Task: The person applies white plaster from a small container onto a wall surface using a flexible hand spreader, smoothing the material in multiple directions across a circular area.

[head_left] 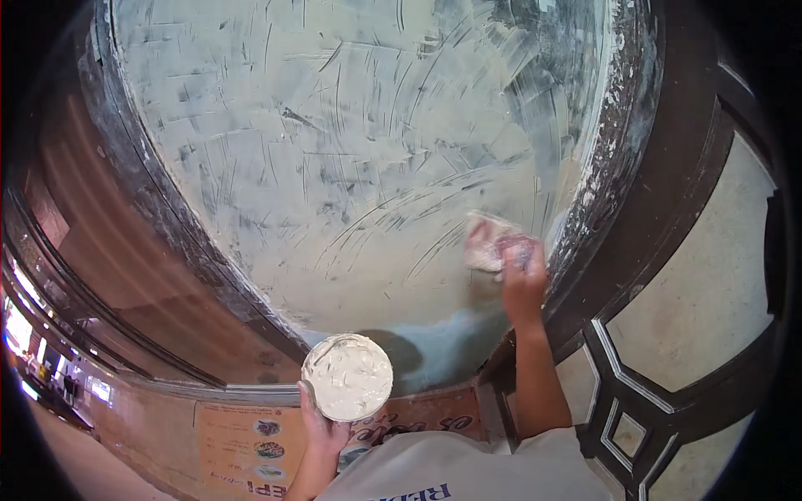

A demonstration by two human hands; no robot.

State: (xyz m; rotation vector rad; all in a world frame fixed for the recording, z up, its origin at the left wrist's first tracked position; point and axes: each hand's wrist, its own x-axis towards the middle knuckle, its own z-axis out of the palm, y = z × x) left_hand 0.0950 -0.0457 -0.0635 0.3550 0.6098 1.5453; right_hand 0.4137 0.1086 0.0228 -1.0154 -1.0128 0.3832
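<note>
My left hand [322,430] is wrapped round the side of a round tub of cream putty [347,376], which I hold low in front of me with its open top facing up. Farther up and to the right, my right hand [525,271] grips a flat putty spreader [486,242], pinkish and smeared with putty. Motion blurs the spreader, and its edge lies against or very close to the panel. Pale putty covers the large panel [334,200] in uneven strokes, with dark arcs and scratches showing through. Toward the bottom its surface looks bluish and more thinly coated.
Dark frame edges flecked with putty border the panel at left [180,196] and right [614,159]. A brown lattice [622,392] with pale panes stands on the right. Below lies an orange printed banner [242,442]. Glossy brown panelling [125,250] runs along the left.
</note>
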